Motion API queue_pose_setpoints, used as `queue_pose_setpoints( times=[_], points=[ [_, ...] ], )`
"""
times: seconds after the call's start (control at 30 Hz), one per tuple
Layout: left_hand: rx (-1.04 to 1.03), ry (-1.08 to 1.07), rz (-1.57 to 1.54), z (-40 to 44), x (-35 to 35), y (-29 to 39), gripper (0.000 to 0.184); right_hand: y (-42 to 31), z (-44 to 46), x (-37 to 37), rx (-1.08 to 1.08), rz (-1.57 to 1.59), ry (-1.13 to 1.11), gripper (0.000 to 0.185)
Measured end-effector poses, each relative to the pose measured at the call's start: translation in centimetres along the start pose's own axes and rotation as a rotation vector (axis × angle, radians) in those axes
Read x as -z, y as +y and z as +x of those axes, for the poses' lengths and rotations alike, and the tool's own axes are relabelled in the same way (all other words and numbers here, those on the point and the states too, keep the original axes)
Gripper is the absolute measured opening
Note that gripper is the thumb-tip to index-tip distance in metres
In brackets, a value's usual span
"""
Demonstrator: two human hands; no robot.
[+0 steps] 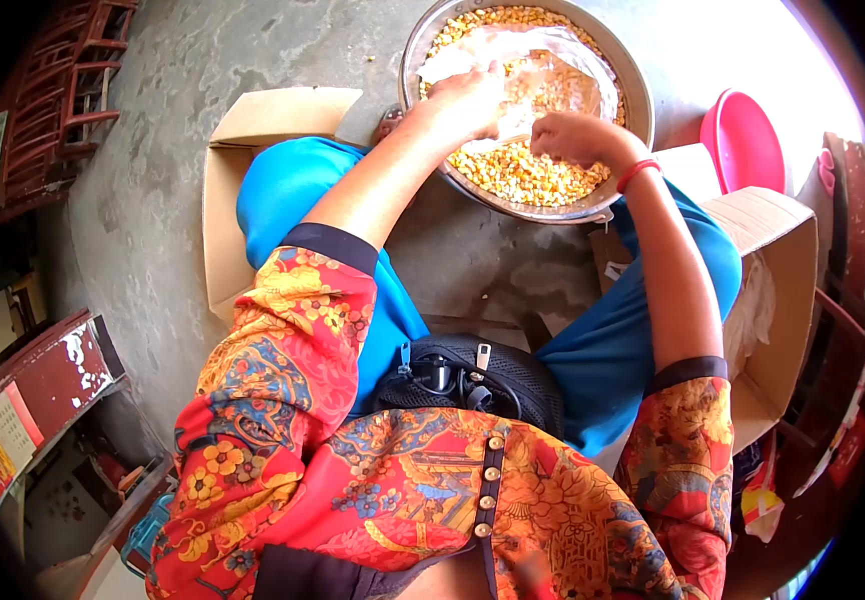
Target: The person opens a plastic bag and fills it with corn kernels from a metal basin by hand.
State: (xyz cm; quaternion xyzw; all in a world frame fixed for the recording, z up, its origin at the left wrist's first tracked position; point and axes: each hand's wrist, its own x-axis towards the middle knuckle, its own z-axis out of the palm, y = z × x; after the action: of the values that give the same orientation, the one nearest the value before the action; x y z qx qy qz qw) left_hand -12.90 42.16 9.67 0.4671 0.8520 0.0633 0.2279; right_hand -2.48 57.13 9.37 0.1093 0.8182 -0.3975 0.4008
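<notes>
A wide metal basin [639, 95] stands on the floor in front of me, holding loose yellow corn kernels [532, 178]. Over the corn lies a clear plastic bag [567, 85], spread out and shiny. My left hand [467, 103] grips the bag's near left edge, its fingers bent around the film. Closed in a pinch, my right hand [577, 138] holds the bag's near edge on the other side, just above the kernels. A red bracelet [638, 177] circles my right wrist. My right fingertips are partly hidden.
Cardboard boxes stand beside both knees, one at the left [227, 225] and one at the right [787, 290]. A pink basin [742, 140] is beyond the right box. A black pouch [467, 380] rests at my waist. Wooden furniture [62, 110] lines the left side.
</notes>
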Motion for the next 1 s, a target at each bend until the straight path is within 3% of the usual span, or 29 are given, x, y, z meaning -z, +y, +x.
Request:
queue_pose_setpoints(
  times=[0.13,0.2,0.23,0.3,0.37,0.43,0.5,0.63,0.8,0.9,0.93,1.0],
  points=[
    [0.0,-0.015,-0.008,-0.2,0.2,0.1,0.081,-1.1,-0.8,1.1,0.194,0.158,0.244,0.021],
    [0.001,-0.004,0.006,-0.2,0.3,0.1,0.081,-1.9,-1.3,0.2,0.302,0.281,0.723,0.023],
    [0.001,-0.006,0.007,-0.2,0.2,0.1,0.081,-1.5,-1.1,0.6,0.301,0.284,0.723,0.023],
    [-0.002,0.008,0.008,0.0,0.0,0.0,0.081,-0.9,-0.9,1.7,0.105,0.089,0.303,0.024],
    [-0.007,0.001,0.019,0.0,0.1,0.0,0.08,-1.4,-1.2,0.1,-0.013,-0.015,0.121,0.026],
    [-0.01,-0.007,0.029,0.0,0.1,0.1,0.079,-1.8,-0.9,-1.9,0.063,-0.426,0.133,0.029],
    [-0.003,0.008,0.0,0.1,0.1,0.1,0.077,2.2,2.5,-5.3,0.204,-0.562,0.379,0.032],
    [-0.013,0.037,0.023,0.1,0.0,0.1,0.075,0.3,1.5,-6.7,0.228,-0.489,0.349,0.032],
    [-0.031,0.023,-0.013,0.0,0.0,0.2,0.067,1.7,3.8,-8.1,0.285,-0.472,0.301,0.018],
    [0.023,-0.057,-0.033,0.2,0.1,0.2,0.076,2.8,4.7,-6.6,0.359,-0.462,0.214,0.017],
    [0.022,-0.058,-0.033,0.2,0.1,0.2,0.076,-0.1,1.9,-4.9,0.034,-0.081,0.021,0.015],
    [0.003,-0.036,-0.006,0.1,0.1,0.1,0.076,-0.2,1.3,-3.7,0.055,0.109,-0.085,0.011]
  ],
)
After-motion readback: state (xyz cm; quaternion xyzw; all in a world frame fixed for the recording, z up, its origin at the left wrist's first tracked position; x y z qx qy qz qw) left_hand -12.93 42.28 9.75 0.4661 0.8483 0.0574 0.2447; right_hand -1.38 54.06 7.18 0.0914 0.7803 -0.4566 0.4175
